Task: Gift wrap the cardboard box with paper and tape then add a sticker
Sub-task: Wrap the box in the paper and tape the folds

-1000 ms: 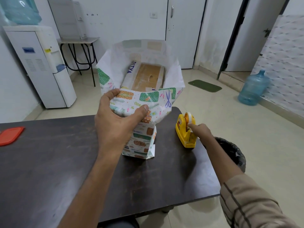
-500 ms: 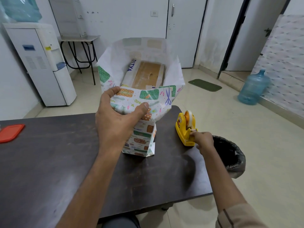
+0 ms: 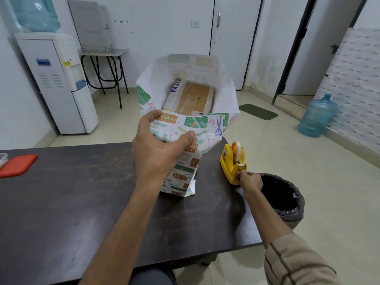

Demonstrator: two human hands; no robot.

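Head view: we hold paper with one hand and the tape dispenser with the other.
The cardboard box (image 3: pixel 193 97) stands on end on the dark table (image 3: pixel 72 202), its open top bare, with printed wrapping paper (image 3: pixel 197 124) rising round it. Our left hand (image 3: pixel 156 153) is on the near side of the box, thumb and fingers curled tight on the folded paper. Just right of the box sits the yellow tape dispenser (image 3: pixel 230 161); our right hand (image 3: pixel 249 179) pinches its front tip under the cutter, and we cannot tell whether tape is between the fingertips. A black-lined bin (image 3: pixel 287 198) stands further right of the box, and a red lid (image 3: pixel 18 164) lies far left of it.
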